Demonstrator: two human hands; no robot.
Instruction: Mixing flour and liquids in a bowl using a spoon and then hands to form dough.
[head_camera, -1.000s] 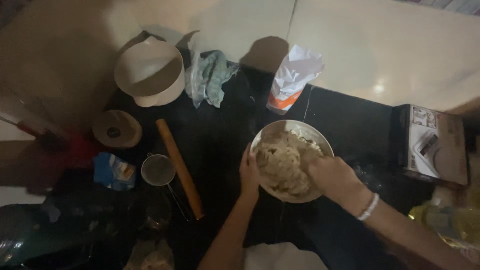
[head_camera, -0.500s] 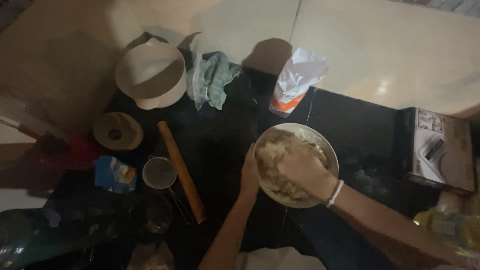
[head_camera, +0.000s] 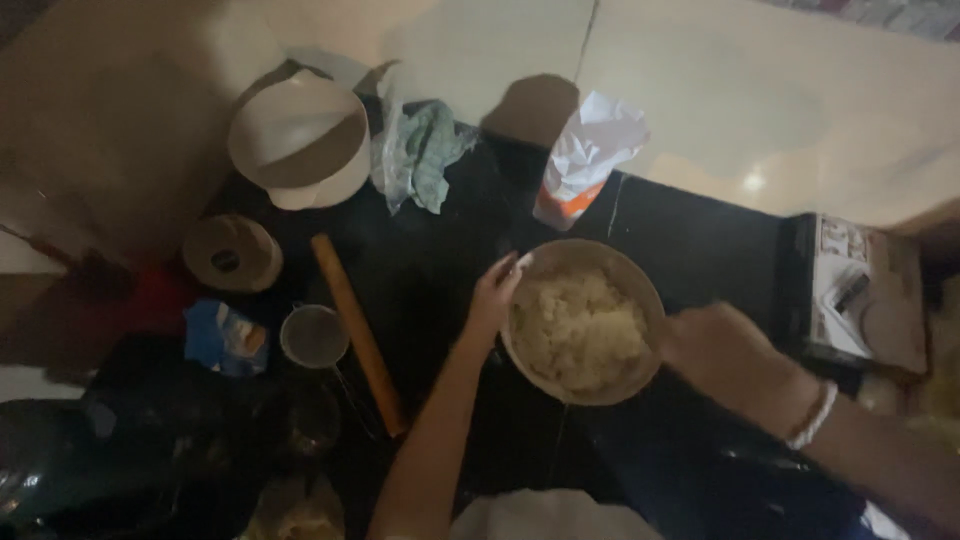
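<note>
On the dark surface (head_camera: 440, 290), near its middle: a round metal bowl (head_camera: 640, 300) full of pale dough (head_camera: 580, 330), its rim well clear of the surface's far edge, where black gives way to pale floor (head_camera: 760, 120). Open room between bowl and rolling pin (head_camera: 358, 332) to the left, bare and dark; tighter on the right, with a flat box (head_camera: 860, 290) near the bowl. Behind the bowl, just apart from it, a crumpled white bag (head_camera: 585, 160) standing upright; further left a green cloth (head_camera: 425, 150) and a white tub (head_camera: 300, 140) at the far edge. Left of the pin, a small strainer (head_camera: 314, 335), a roll of tape (head_camera: 232, 252) and a blue packet (head_camera: 225, 338), crowded close together. Left hand (head_camera: 495, 295) at the bowl's left rim, fingers loosely curled against it, steadying rather than gripping hard. Right hand (head_camera: 715, 350) just outside the right rim, loosely closed, blurred; whether anything sits in it cannot be told.
</note>
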